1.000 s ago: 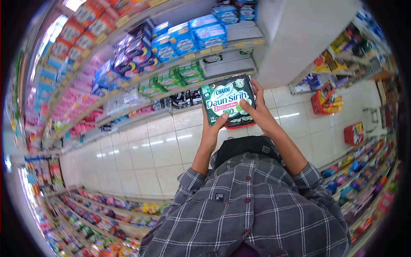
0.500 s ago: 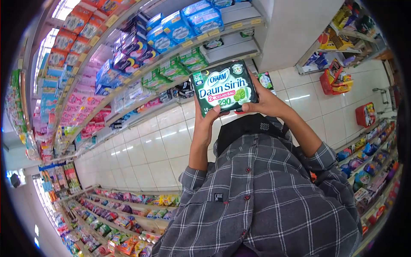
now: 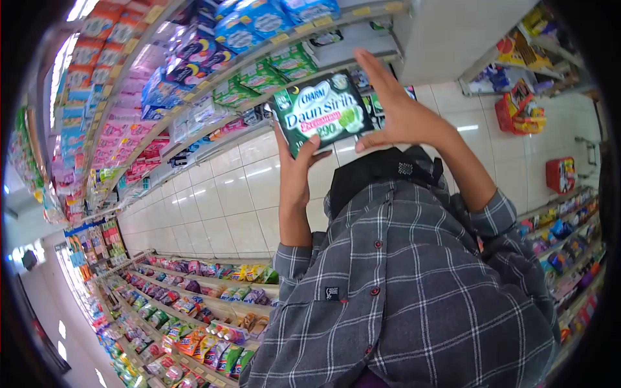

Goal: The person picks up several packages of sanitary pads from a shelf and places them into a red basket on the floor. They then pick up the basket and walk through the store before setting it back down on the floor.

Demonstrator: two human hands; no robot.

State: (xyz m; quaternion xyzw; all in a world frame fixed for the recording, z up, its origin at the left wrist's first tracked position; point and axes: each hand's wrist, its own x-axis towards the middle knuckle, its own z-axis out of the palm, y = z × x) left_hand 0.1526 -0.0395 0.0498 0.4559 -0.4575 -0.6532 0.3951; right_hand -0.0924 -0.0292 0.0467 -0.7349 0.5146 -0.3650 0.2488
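Note:
A dark green pack of Charm Daun Sirih sanitary pads (image 3: pixel 326 132) is held up in front of my chest, its printed front facing me. My left hand (image 3: pixel 296 169) grips its left side and lower corner, with the thumb on the front and the other fingers partly hidden behind. To the right of the pack, my right hand (image 3: pixel 404 119) is open, fingers stretched upward and thumb spread apart. It holds nothing. Beyond the pack, similar green packs (image 3: pixel 291 59) stand on a shelf.
Shelves of blue packs (image 3: pixel 268 19), pink packs (image 3: pixel 123 139) and orange packs (image 3: pixel 84 52) run along the left. Low shelves with bagged goods (image 3: pixel 213 349) are at lower left. Red baskets (image 3: pixel 517 113) stand on the tiled floor (image 3: pixel 220 200) at right. A white pillar (image 3: pixel 446 39) rises ahead.
My right hand has let go of the pack's right side and opened upward beside it. The pack, now only in my left hand, has shifted slightly left.

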